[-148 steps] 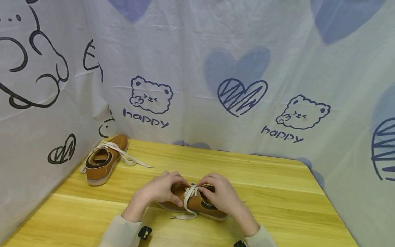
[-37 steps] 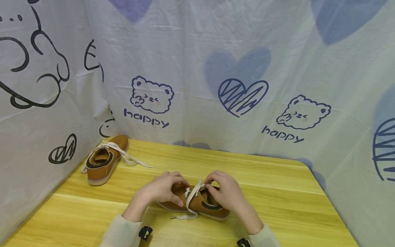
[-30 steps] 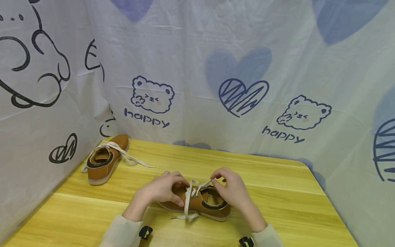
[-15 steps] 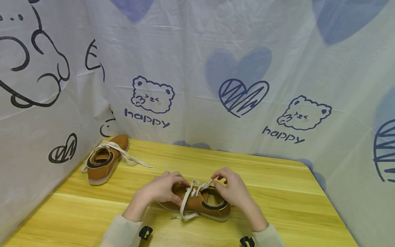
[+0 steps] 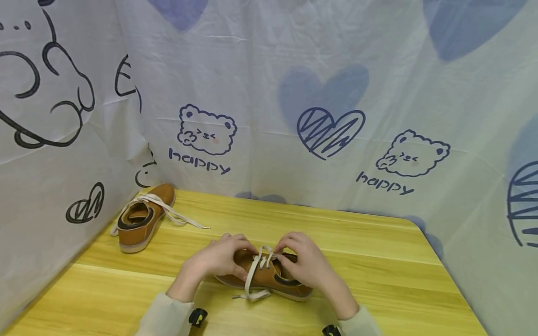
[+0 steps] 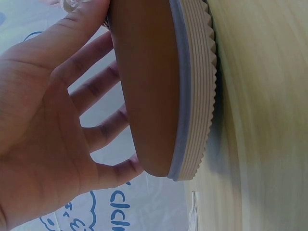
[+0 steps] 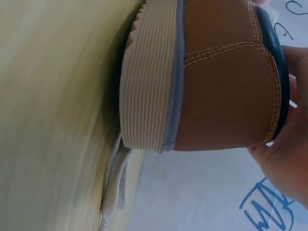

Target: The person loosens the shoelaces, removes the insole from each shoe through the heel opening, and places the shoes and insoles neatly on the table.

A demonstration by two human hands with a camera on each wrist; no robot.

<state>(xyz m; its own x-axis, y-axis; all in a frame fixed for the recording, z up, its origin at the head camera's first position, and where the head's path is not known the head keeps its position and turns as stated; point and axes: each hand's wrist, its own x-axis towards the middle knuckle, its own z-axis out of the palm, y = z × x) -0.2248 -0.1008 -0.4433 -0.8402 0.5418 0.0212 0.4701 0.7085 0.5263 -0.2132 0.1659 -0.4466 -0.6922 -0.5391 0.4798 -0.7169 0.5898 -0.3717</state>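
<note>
A brown leather shoe [image 5: 265,279] lies on the table in the head view, its toe to the left. My left hand [image 5: 218,257] grips the toe end, thumb on the near side and fingers over the far side; the left wrist view shows them spread along the upper [image 6: 149,96]. At the top of the lacing, my right hand [image 5: 303,262] pinches the cream shoelace [image 5: 251,275] near the ankle opening; its fingertips partly cover the spot. One lace end hangs over the near side onto the table. The right wrist view shows the heel [image 7: 226,101], with fingertips hidden.
A second brown shoe [image 5: 136,228] stands at the table's back left, its loose laces trailing right. Printed white curtains [image 5: 269,84] hang behind and at the left. A lace end [image 7: 114,187] lies on the table [image 5: 378,280] beyond the heel.
Over the last second my right hand draws the lace up and right, then comes back left and down to the lacing. The left hand stays on the toe. The front lace has shifted slightly left.
</note>
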